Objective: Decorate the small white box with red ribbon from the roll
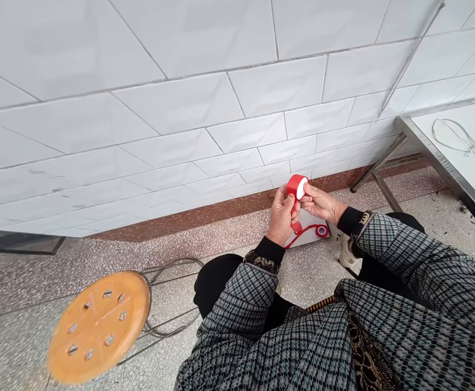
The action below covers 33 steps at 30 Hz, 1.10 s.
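Note:
A roll of red tape (295,184) with a white inner side is held up in front of my knees. My left hand (283,216) is closed around its left side, the thumb against the red band. The fingers of my right hand (321,203) pinch the roll at its white right side. Below my hands, a white flat piece (312,237) on the floor bears a red strip and a small red ring shape with a purple-grey centre (322,231). Whether these lie on it or are printed there I cannot tell. My hands partly cover it.
A stool with a round orange seat (101,326) and metal legs lies tipped over at the left. White wall tiles (200,103) rise ahead. A metal-edged table (444,152) with white cables (467,142) stands at the right. A dark-framed object (21,243) sits at the left wall.

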Motion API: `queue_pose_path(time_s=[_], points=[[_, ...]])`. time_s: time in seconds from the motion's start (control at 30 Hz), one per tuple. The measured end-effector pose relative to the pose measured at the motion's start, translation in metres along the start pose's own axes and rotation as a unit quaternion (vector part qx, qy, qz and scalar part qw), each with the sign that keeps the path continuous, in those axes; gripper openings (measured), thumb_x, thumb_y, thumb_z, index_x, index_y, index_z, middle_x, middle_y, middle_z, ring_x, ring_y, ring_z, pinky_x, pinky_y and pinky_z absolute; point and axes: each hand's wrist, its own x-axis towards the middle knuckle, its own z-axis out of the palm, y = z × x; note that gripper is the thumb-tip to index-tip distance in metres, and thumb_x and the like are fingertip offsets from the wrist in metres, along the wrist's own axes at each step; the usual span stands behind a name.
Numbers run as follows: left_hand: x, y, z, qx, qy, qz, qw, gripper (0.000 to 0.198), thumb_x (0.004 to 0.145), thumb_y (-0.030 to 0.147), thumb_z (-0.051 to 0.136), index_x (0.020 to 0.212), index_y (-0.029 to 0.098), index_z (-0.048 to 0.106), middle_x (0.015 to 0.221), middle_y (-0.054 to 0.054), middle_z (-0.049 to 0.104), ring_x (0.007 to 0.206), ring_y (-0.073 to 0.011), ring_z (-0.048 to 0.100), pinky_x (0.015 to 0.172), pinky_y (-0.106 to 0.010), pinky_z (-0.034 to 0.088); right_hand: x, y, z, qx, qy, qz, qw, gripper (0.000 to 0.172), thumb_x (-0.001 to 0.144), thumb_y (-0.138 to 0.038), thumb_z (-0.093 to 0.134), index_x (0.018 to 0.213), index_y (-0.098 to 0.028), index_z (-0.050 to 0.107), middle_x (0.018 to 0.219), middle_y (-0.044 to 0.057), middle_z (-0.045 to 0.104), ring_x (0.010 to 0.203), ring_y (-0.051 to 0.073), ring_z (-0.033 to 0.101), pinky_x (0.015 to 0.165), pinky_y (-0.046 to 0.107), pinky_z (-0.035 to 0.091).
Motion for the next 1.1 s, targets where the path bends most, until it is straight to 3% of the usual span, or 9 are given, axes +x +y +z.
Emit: queue_pose_path(time_s=[0.17,0.3,0.37,0.4,0.5,0.67,0.8,0.93,1.1], points=[[0.0,-0.004,0.002,-0.024,0.022,-0.002,0.999,0.067,0.067,0.056,0.095,0.111,0.023,0.056,0.056,0.012,0.055,0.036,-0.0015,0.027,0.035,-0.017,0.016,0.007,0.017,-0.003,-0.066,0.03,-0.026,0.997,0.047,0.082,-0.051,0.089,0.076,-0.017,0.057,0.049,-0.009,0.047,0.044,0.005,0.042,0.046,0.017,0.04],[0.001,0.009,-0.005,-0.011,0.0,-0.028,1.0,0.065,0.07,0.054,0.094,0.113,0.023,0.056,0.062,0.008,0.062,0.036,-0.001,0.027,0.036,-0.016,0.016,0.013,0.008,-0.012,-0.171,-0.007,-0.054,0.984,0.054,0.072,-0.062,0.091,0.077,-0.016,0.062,0.061,-0.003,0.061,0.051,0.008,0.052,0.051,0.021,0.044],[0.001,0.019,-0.012,0.006,-0.023,-0.055,0.998,0.064,0.07,0.053,0.093,0.112,0.022,0.057,0.062,0.007,0.063,0.036,-0.0007,0.026,0.035,-0.016,0.015,0.013,-0.009,-0.015,-0.245,-0.011,-0.071,0.967,0.05,0.07,-0.055,0.093,0.09,-0.014,0.071,0.063,-0.004,0.061,0.049,0.006,0.044,0.046,0.019,0.035],[0.001,0.024,-0.015,0.015,-0.035,-0.071,0.997,0.065,0.07,0.053,0.093,0.113,0.021,0.057,0.061,0.007,0.062,0.036,-0.0007,0.025,0.035,-0.015,0.015,0.013,-0.019,-0.016,-0.289,-0.025,-0.074,0.954,0.052,0.073,-0.046,0.093,0.109,-0.015,0.074,0.065,-0.006,0.062,0.049,0.006,0.041,0.046,0.019,0.033],[0.0,0.033,-0.022,0.052,-0.07,-0.125,0.988,0.067,0.07,0.052,0.093,0.116,0.021,0.056,0.059,0.007,0.062,0.036,-0.0014,0.025,0.035,-0.014,0.015,0.01,-0.045,-0.015,-0.394,-0.079,-0.037,0.915,0.062,0.077,-0.028,0.088,0.135,-0.02,0.07,0.074,-0.006,0.067,0.053,0.007,0.043,0.049,0.019,0.034],[-0.001,0.03,-0.023,0.079,-0.086,-0.16,0.98,0.067,0.07,0.051,0.094,0.115,0.021,0.055,0.057,0.007,0.061,0.036,-0.0014,0.024,0.035,-0.014,0.015,0.009,-0.058,-0.012,-0.456,-0.098,-0.037,0.884,0.034,0.069,-0.012,0.084,0.101,-0.014,0.075,0.089,0.0,0.072,0.077,0.011,0.061,0.071,0.023,0.048],[-0.001,0.03,-0.018,0.081,-0.043,-0.116,0.989,0.064,0.069,0.054,0.093,0.111,0.02,0.058,0.056,0.006,0.061,0.036,-0.002,0.027,0.035,-0.013,0.018,0.008,-0.063,-0.015,-0.486,-0.073,-0.044,0.87,0.026,0.074,-0.018,0.083,0.098,-0.012,0.072,0.073,-0.002,0.064,0.06,0.009,0.051,0.055,0.02,0.038],[-0.001,0.037,-0.017,0.107,-0.031,-0.082,0.99,0.056,0.064,0.056,0.094,0.08,0.015,0.06,0.063,0.003,0.061,0.038,0.0007,0.03,0.034,-0.014,0.019,0.004,-0.077,-0.019,-0.458,-0.041,-0.037,0.887,0.026,0.082,-0.02,0.08,0.105,-0.014,0.071,0.054,-0.008,0.049,0.042,0.006,0.033,0.04,0.017,0.02],[-0.003,0.039,-0.022,0.133,-0.053,-0.07,0.987,0.051,0.065,0.055,0.094,0.077,0.014,0.066,0.057,0.008,0.047,0.04,-0.001,0.035,0.037,-0.016,0.029,0.0,-0.087,-0.02,-0.426,-0.049,-0.05,0.902,0.024,0.082,-0.015,0.079,0.104,-0.014,0.069,0.052,-0.008,0.049,0.04,0.005,0.033,0.038,0.016,0.02]])
